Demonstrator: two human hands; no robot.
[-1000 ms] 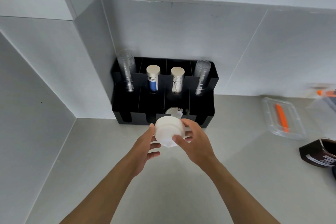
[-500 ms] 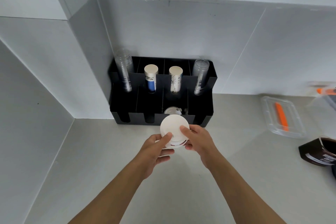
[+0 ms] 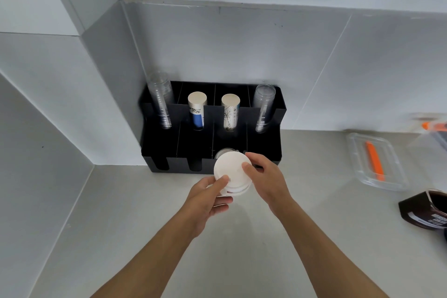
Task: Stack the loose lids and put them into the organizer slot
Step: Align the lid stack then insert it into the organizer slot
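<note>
In the head view, the left hand [image 3: 208, 197] and right hand [image 3: 267, 180] both close their fingers around a stack of white lids [image 3: 232, 172], held just before the black organizer [image 3: 263, 145] on the counter [image 3: 229, 237].

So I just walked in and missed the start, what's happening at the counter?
A person holds a stack of white lids in both hands, left hand underneath, right hand on the side. The stack sits just in front of the black organizer, near a front slot that already has a lid in it. It is not yet inside.
</note>
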